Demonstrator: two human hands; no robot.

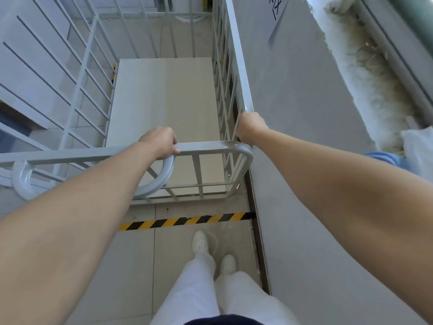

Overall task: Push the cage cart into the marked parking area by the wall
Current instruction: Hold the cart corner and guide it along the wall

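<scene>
The grey metal cage cart [164, 99] stands right in front of me, its flat beige deck empty and its right side close along the grey wall [293, 113]. My left hand [161, 141] is closed over the near top rail of the cart. My right hand [249, 126] grips the near end of the right side's top rail. A black-and-yellow striped tape line [185, 221] crosses the tiled floor just behind the cart's near end, between the cart and my feet. Another bit of striped tape [113, 76] shows under the cart's left side.
The wall runs along the right with a paper sign [278, 10] on it and a window ledge [365, 66] above. A second barred cage frame [46, 73] stands close on the left. My legs and white shoes [212, 252] are on the tiles behind the tape.
</scene>
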